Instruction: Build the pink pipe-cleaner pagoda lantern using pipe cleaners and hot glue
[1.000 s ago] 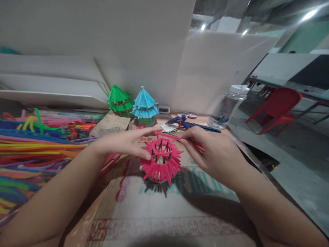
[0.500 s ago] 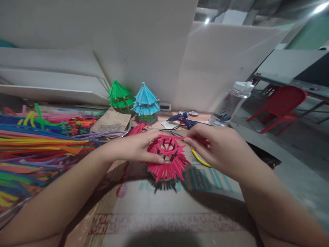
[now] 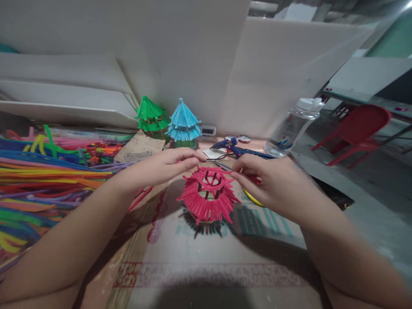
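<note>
A pink-red model pavilion (image 3: pixel 209 210) made of fuzzy pipe cleaners stands in front of me, its lower roof fringed with short pieces around an open ring. My left hand (image 3: pixel 172 165) hovers at its back left, off the model. Its fingers are stretched out, with nothing visible in them. At the right rim, my right hand (image 3: pixel 260 176) pinches a pink-red pipe cleaner (image 3: pixel 227 171) between thumb and forefinger. More red shows inside the curled fingers. Partly beneath that hand lies a tool with a yellow handle (image 3: pixel 252 196).
Many coloured pipe cleaners (image 3: pixel 48 176) cover the left side. Behind stand a green model pavilion (image 3: pixel 151 113), a blue one (image 3: pixel 183 122) and a small digital display (image 3: pixel 208 130). A blue glue gun (image 3: pixel 230 146) lies near a clear bottle (image 3: pixel 289 128). A red chair (image 3: pixel 360 128) stands beyond the table.
My left hand has let go of the pink-red pavilion and moved up and back from it. My right hand keeps its pinch at nearly the same spot. The view has shifted slightly.
</note>
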### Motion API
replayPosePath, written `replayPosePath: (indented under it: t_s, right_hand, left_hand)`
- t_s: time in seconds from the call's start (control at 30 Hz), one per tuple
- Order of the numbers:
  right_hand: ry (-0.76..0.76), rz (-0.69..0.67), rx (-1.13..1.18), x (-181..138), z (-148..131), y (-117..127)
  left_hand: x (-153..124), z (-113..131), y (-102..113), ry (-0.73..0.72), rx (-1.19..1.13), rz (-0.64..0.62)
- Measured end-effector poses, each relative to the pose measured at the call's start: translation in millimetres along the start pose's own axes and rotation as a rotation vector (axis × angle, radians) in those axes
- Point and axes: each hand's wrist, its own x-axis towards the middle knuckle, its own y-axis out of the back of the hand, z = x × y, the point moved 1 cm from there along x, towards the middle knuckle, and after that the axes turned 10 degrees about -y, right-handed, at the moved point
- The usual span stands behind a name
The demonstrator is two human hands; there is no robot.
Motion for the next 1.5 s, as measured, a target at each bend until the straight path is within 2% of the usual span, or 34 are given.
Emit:
replayPosePath:
  t_s: [0.2, 0.4, 0.8, 1.03, 1.33, 1.5]
  right_hand:
    - [-0.002, -0.030, 0.032, -0.9, -3.5, 2.2]
    - [0.004, 0.003, -0.028, -0.5, -6.2, 0.8]
    - [0.054, 0.013, -0.016, -1.0, -7.1, 1.8]
    - [0.066, -0.006, -0.014, -1.1, -7.6, 4.6]
    - [0.080, -0.014, -0.036, -1.2, -9.3, 2.6]
    - [0.062, -0.054, -0.019, -4.8, -9.7, 7.7]
  left_hand:
    - [1.0, -1.7, -1.8, 0.019, -0.001, -0.013]
    - [0.5, -3.3, -1.3, 0.026, 0.021, -0.031]
    - [1.0, -0.7, 2.1, -0.032, -0.046, -0.142]
    - [0.2, -7.3, 0.4, -0.061, -0.004, -0.118]
    - [1.7, -5.2, -3.3, -0.066, -0.013, -0.155]
    - [2.3, -8.2, -4.2, -0.122, -0.016, -0.153]
